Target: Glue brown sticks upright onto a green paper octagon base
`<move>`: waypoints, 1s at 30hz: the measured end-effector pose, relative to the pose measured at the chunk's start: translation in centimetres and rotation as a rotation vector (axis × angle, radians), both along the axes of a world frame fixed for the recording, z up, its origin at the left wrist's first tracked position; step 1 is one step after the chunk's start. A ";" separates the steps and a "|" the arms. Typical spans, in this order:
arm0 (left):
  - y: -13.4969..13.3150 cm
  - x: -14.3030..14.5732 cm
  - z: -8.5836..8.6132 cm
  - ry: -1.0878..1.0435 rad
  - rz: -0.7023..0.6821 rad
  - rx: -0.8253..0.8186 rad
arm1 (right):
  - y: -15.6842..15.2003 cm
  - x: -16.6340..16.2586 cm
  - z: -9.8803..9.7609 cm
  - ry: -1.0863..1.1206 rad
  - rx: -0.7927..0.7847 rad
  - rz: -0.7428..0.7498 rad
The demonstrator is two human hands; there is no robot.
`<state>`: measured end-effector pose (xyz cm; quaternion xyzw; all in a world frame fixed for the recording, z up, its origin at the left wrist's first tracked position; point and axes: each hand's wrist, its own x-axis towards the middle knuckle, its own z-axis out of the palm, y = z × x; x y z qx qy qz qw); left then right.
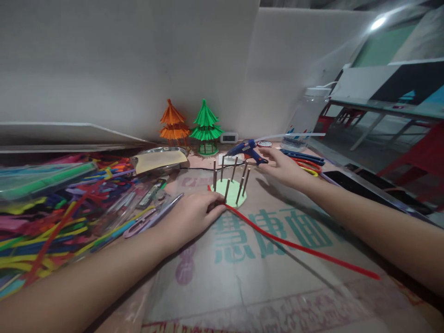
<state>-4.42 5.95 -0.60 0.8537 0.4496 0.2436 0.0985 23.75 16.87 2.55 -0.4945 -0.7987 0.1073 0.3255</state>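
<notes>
My left hand (201,210) pinches a red pipe cleaner (270,235) against the near edge of a pale green round base (226,186). Several thin brown sticks (227,189) stand upright on that base. From my fingers the pipe cleaner's long free end runs to the lower right. My right hand (277,165) is beside the handle of a blue glue gun (247,148), its fingers apart; whether they touch the handle is unclear. A clear glue stick (287,136) juts from the gun's back, and its nozzle is over a small white card (231,160).
An orange (172,122) and a green pagoda model (206,125) stand by the wall. Colourful pipe cleaners (52,231) pile up at left, near purple scissors (152,217). A plastic jug (301,118), bundled pipe cleaners (305,159) and a black phone (354,185) are at right.
</notes>
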 end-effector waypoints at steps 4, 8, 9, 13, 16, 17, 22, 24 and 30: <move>0.0 -0.2 0.3 0.006 0.010 -0.015 | 2.0 -0.2 0.0 -0.107 -0.015 -0.078; 0.2 -0.4 0.4 0.019 0.013 -0.046 | 4.1 -0.5 -0.3 -0.162 -0.072 -0.112; 0.2 -0.3 0.4 0.020 0.014 -0.049 | 4.6 -0.6 -0.5 -0.177 -0.095 -0.119; 0.3 -0.3 0.3 0.017 0.024 -0.047 | 5.9 -1.3 -0.9 -0.216 -0.114 -0.145; 0.3 -0.3 0.3 0.036 0.040 -0.054 | 6.4 -1.8 -0.9 -0.232 -0.115 -0.190; 0.3 -0.3 0.3 0.042 0.042 -0.057 | 6.5 -1.9 -0.8 -0.228 -0.115 -0.205; 0.2 -0.3 0.3 0.051 0.038 -0.039 | 5.4 -0.9 0.4 -0.149 -0.102 -0.236; 0.2 -0.3 0.3 0.059 0.036 -0.034 | 4.1 -0.1 0.9 -0.090 -0.095 -0.223; 0.0 -0.4 0.3 0.070 0.041 -0.020 | -3.1 2.0 0.9 0.165 -0.056 -0.078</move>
